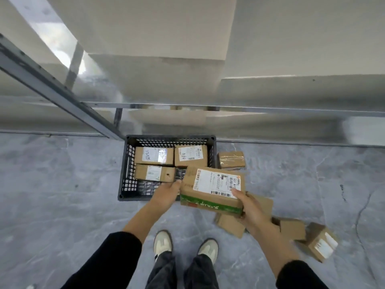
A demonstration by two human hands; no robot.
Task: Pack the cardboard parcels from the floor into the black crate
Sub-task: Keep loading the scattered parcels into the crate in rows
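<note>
Parcels already fill part of the black crate (127, 163): three cardboard boxes lie flat on its floor, two side by side along the far wall and one in front of them on the left, so the near strip and the right front corner look free. Both hands grasp a fourth, larger labelled parcel (212, 189) with green tape along its near edge; the left hand (166, 195) presses against its left end and the right hand (249, 207) clamps its right near corner, thumb on the shipping label. This box is held in the air, tilted, over the crate's right front corner, partly above the rim and partly outside it. Still on the grey floor (62, 195) are a taped parcel (231, 159) just beside the crate's right wall, and a loose cluster to the right of the person's shoes: flat pieces beneath the right forearm, a small brown box (291, 228), and a labelled box (321, 241) lying tilted. Judging by that, the packing is roughly halfway, with at least four items left.
</note>
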